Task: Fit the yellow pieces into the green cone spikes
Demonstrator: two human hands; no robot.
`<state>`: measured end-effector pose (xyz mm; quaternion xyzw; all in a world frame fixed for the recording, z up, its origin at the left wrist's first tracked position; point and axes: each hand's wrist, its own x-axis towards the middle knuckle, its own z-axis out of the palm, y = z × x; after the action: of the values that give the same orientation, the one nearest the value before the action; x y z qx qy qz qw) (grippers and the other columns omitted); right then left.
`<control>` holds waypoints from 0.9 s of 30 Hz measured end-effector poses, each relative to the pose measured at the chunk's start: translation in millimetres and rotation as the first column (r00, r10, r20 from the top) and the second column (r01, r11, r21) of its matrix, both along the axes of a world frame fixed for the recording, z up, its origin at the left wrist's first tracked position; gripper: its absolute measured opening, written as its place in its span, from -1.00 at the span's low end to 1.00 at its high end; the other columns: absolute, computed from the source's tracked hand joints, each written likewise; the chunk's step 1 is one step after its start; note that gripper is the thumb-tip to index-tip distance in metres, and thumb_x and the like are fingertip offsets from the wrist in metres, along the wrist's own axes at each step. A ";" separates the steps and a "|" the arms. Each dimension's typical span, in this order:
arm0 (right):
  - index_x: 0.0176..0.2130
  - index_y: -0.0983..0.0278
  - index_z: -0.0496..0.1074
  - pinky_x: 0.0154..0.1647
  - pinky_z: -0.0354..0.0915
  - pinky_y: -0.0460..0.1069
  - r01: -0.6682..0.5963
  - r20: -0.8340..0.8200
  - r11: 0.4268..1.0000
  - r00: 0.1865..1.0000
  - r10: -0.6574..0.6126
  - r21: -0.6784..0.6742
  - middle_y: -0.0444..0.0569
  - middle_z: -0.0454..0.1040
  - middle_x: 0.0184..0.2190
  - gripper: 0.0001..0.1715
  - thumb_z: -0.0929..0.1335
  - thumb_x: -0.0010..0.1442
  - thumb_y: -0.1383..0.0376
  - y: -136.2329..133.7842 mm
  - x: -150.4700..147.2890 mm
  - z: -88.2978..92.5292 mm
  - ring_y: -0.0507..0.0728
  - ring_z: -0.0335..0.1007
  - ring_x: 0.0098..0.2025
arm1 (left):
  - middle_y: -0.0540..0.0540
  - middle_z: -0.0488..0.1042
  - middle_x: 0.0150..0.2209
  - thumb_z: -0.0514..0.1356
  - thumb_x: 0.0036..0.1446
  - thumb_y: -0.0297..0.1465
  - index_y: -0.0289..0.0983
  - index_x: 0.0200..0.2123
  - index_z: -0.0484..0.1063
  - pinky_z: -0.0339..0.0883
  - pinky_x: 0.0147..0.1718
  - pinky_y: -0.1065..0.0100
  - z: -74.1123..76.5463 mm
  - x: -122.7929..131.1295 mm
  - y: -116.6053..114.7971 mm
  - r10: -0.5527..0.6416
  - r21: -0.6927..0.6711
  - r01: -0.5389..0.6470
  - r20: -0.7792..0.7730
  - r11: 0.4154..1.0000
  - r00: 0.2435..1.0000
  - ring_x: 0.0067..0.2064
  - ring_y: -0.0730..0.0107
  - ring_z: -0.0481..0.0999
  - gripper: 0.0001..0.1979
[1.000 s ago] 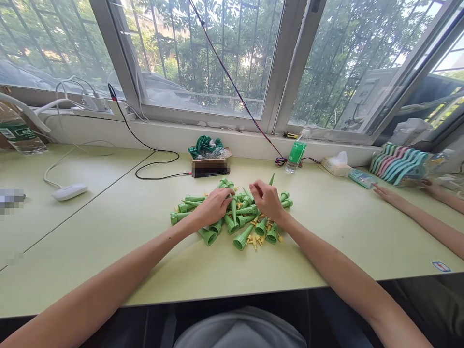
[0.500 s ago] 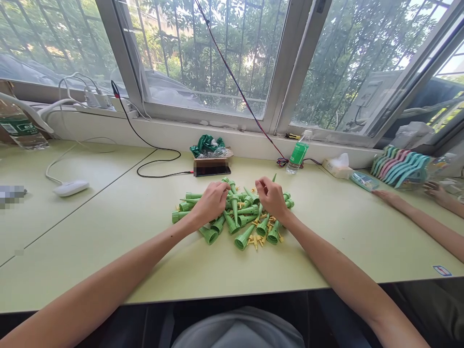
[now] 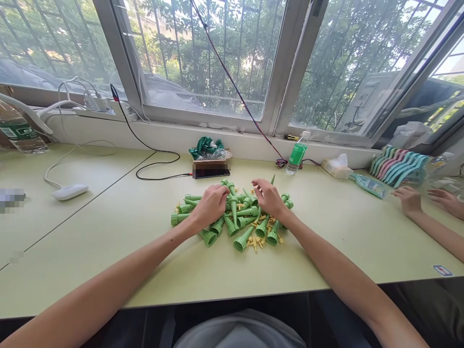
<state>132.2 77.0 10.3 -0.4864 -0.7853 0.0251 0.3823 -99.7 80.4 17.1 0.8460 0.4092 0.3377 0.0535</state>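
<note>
A heap of green plastic cone-shaped plant watering spikes point(image 3: 242, 240) lies in front of me on the table, with small yellow nozzle-like pieces point(image 3: 255, 241) mixed in. My left hand point(image 3: 213, 205) is at the heap's left side, its fingers curled together close to a green spike's capped end. Whatever those fingers grip is hidden. Over the right side of the pile, my right hand point(image 3: 270, 197) has its fingers loosely apart. I see nothing held in it; a thin green tip pokes up just behind it.
The pale green table point(image 3: 174, 285) carries a phone point(image 3: 211, 173) on a cable and an open box point(image 3: 210, 157). A bottle point(image 3: 297, 153), tissue pack point(image 3: 337, 166) and pastel hangers point(image 3: 398, 165) stand toward the right. Another person's hands point(image 3: 409, 199) are at the far right.
My right hand's fingers have loosened from a closed curl and spread apart. The left hand stays nearly in place. At far right, the other person's hand has moved right, off the blue pack.
</note>
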 end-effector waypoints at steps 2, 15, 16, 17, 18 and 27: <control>0.02 0.35 0.40 0.11 0.24 0.07 -0.016 0.079 0.999 0.997 0.020 -0.045 0.17 0.47 0.00 -0.63 0.19 0.28 0.48 2.9 1.1 -3.5 0.20 0.34 0.07 | -0.19 0.51 -0.24 -0.02 0.28 -0.46 -0.28 -0.25 0.43 0.32 -0.15 0.16 0.5 0.5 -0.7 0.000 0.008 0.000 0.007 1.000 1.000 -0.15 0.14 0.46 -0.78; -0.11 0.36 0.46 0.03 0.23 -0.01 0.003 0.218 0.981 0.975 0.041 -0.195 0.14 0.53 -0.12 -0.64 0.18 0.25 0.55 11.6 4.7 -13.6 0.15 0.40 -0.04 | -0.17 0.50 -0.25 0.00 0.27 -0.48 -0.27 -0.25 0.43 0.33 -0.15 0.20 0.9 2.5 -3.7 -0.026 0.047 0.025 0.024 0.999 0.999 -0.17 0.18 0.47 -0.80; -0.11 0.37 0.46 0.03 0.24 -0.01 0.000 0.221 0.980 0.974 0.045 -0.198 0.14 0.52 -0.11 -0.63 0.17 0.24 0.56 11.4 4.7 -13.6 0.15 0.40 -0.04 | -0.17 0.50 -0.25 0.00 0.27 -0.48 -0.27 -0.26 0.43 0.33 -0.15 0.20 1.0 2.3 -3.9 -0.027 0.046 0.026 0.024 0.999 0.999 -0.17 0.18 0.47 -0.80; -0.10 0.38 0.46 0.04 0.23 -0.01 0.000 0.222 0.980 0.974 0.045 -0.200 0.15 0.52 -0.11 -0.62 0.17 0.23 0.57 11.2 4.7 -13.5 0.15 0.39 -0.04 | -0.17 0.50 -0.25 0.00 0.26 -0.48 -0.27 -0.26 0.43 0.33 -0.14 0.20 1.0 2.1 -4.1 -0.028 0.043 0.027 0.023 0.999 0.999 -0.17 0.18 0.47 -0.80; -0.09 0.38 0.45 0.06 0.23 -0.01 0.002 0.219 0.980 0.975 0.043 -0.201 0.16 0.52 -0.09 -0.61 0.17 0.21 0.58 11.1 4.6 -13.5 0.15 0.39 -0.03 | -0.17 0.50 -0.25 0.00 0.27 -0.48 -0.27 -0.25 0.43 0.32 -0.14 0.20 1.2 2.0 -4.3 -0.029 0.038 0.028 0.022 0.999 0.999 -0.17 0.18 0.46 -0.80; -0.15 0.40 0.47 0.07 0.24 0.00 0.034 0.208 0.974 0.978 0.014 -0.223 0.18 0.51 -0.09 -0.55 0.17 0.10 0.65 12.3 5.3 -13.9 0.15 0.38 -0.03 | -0.17 0.51 -0.23 0.00 0.28 -0.47 -0.26 -0.24 0.43 0.32 -0.11 0.18 1.4 2.7 -5.6 -0.030 0.029 0.029 0.026 0.999 0.999 -0.14 0.17 0.46 -0.80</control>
<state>137.5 89.3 -3.6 -0.5304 -0.8106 0.0611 0.2405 -97.0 74.8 18.5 0.8481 0.3909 0.3539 0.0518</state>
